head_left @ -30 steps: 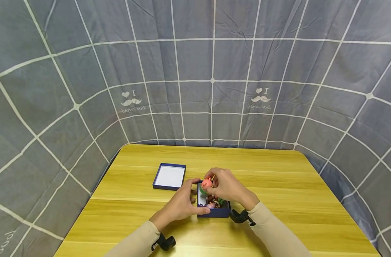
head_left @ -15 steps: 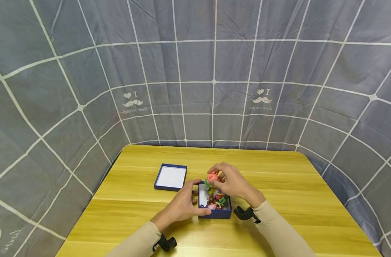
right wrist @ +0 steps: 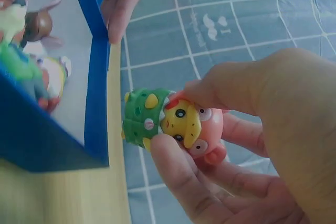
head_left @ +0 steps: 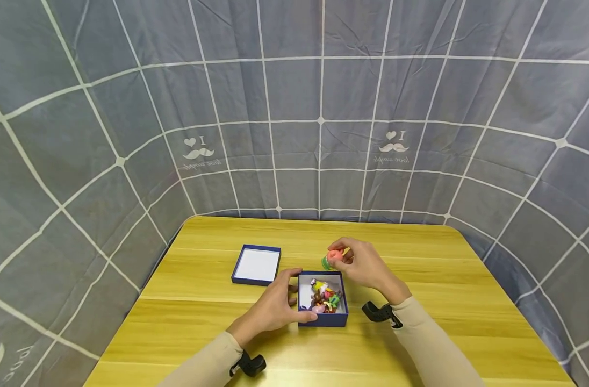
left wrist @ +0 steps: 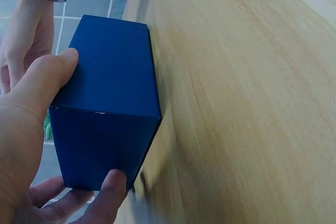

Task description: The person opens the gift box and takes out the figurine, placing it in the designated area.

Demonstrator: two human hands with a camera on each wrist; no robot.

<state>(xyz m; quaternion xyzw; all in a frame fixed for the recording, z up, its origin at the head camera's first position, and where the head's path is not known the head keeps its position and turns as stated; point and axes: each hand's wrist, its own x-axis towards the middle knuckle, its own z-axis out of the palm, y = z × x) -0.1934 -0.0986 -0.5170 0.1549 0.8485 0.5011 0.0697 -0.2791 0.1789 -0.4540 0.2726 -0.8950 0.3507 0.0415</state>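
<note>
Pinched toy [right wrist: 176, 123] and gripped box [head_left: 330, 321], the box between the hands.

The left hand [head_left: 273, 307] gripped the box, with other toys [head_left: 326, 297] inside; the right hand [head_left: 366, 263] pinched the toy past the far rim [head_left: 318, 272], contact with the table [head_left: 435, 279] unclear. The step appeared to be carrying it outside the box; the next move seemed to call for a steady pinch, clear of the rim. Bare wood extended beyond and rightward of the right hand; the lid [head_left: 257, 265] lay ahead of the left.

R-wrist view: box [right wrist: 47, 135] cut off at L/top edges; toy fig. [right wrist: 181, 125] partly hid by R grip [head_left: 366, 263].
</note>
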